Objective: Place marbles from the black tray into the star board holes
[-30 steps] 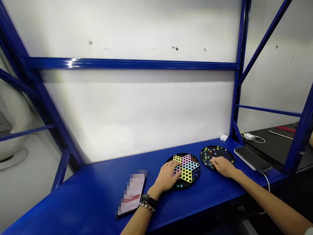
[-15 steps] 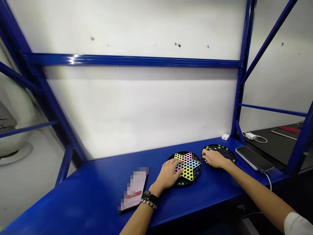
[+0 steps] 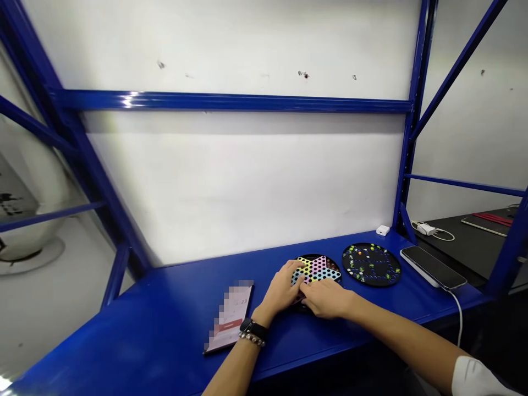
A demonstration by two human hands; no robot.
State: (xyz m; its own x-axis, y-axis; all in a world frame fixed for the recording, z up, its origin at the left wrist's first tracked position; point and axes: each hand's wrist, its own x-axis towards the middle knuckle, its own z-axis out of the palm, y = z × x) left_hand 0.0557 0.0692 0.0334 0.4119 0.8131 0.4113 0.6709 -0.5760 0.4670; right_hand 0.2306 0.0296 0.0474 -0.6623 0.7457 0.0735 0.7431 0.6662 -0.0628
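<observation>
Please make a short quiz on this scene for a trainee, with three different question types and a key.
1. What does the left hand wear at its wrist?
2. True or false: the right hand is at the star-patterned Chinese checkers board.
3. What lies to the right of the round marble board? A) a smartphone B) a mug C) scissors

Key: 1. A black watch and a beaded bracelet. 2. True. 3. A.
</observation>
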